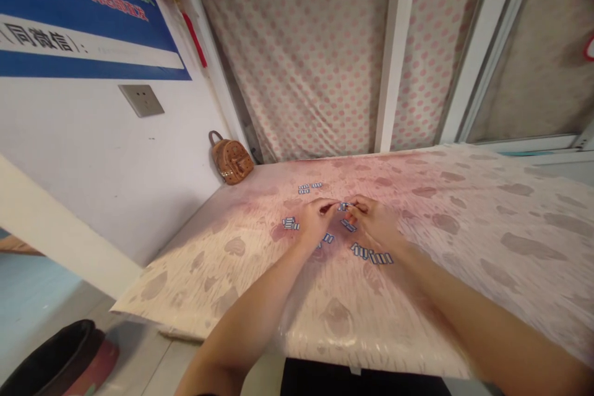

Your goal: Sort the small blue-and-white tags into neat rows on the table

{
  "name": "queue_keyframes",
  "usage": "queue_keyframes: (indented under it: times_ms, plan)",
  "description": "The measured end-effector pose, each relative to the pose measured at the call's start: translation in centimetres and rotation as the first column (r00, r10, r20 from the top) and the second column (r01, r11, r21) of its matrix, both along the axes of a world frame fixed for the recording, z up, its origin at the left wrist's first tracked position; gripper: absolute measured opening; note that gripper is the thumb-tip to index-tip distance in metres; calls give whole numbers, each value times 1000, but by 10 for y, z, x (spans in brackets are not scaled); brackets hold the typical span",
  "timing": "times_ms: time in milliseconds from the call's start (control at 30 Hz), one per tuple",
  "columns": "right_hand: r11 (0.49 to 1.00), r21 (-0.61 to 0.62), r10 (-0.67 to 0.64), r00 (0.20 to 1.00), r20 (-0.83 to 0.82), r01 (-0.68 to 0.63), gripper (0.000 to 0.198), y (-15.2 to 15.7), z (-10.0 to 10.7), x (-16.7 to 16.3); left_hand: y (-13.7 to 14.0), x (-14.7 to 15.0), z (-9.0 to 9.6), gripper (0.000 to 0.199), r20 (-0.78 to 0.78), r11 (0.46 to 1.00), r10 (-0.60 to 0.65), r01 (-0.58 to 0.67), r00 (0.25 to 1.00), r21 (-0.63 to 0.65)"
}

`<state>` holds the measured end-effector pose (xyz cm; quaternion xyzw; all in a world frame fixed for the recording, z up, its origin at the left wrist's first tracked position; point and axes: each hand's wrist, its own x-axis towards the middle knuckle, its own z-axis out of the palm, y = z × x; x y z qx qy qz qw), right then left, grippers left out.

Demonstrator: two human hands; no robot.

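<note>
Small blue-and-white tiles (343, 206) sit between my two hands above the middle of the table. My left hand (319, 215) has its fingers curled, their tips against the left end of these tiles. From the other side my right hand (370, 213) pinches them, its thumb and forefinger closed. Just below the fingers lies a loose pair of tiles (348, 226). Nearer to me, a slanting row of tiles (371, 254) rests by my right wrist. More tiles (328, 238) show beside my left wrist, partly hidden by it.
A small stack of tiles (290, 223) lies left of my left hand, and short rows (309, 187) lie farther back. The patterned tablecloth (417, 315) covers the table. A brown mini backpack (232, 159) stands at the back left corner. A dark bin (60, 359) is on the floor.
</note>
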<state>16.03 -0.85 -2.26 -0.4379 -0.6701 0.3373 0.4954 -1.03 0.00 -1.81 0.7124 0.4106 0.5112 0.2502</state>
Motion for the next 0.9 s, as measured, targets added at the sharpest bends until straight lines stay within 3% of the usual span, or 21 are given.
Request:
queue_keyframes:
  times_ms: [367, 533, 633, 733, 800, 900]
  plan:
    - [998, -32, 50, 997, 65, -48, 18, 3, -7, -3, 10, -4, -15, 15, 148, 971, -10, 45, 989, -234]
    - [997, -77, 0, 997, 71, 6, 18, 4, -8, -2, 26, -17, -15, 13, 105, 963, 3, 25, 994, -269]
    - [993, -39, -108, 994, 26, 109, 18, 6, -8, 2, 53, -30, -4, 14, 1, 952, 113, -108, 994, -285]
    - [985, -50, -165, 986, -8, 164, 20, 7, -2, 6, 89, -40, 6, 16, -248, 910, 246, -311, 937, -275]
    - [984, -75, -163, 987, -2, 163, 22, 8, 4, 9, 111, -42, 9, 15, -379, 884, 256, -374, 889, -281]
    - [986, -113, -121, 992, 35, 124, 25, 8, 12, 17, 135, -40, 7, 12, -441, 860, 250, -407, 862, -307]
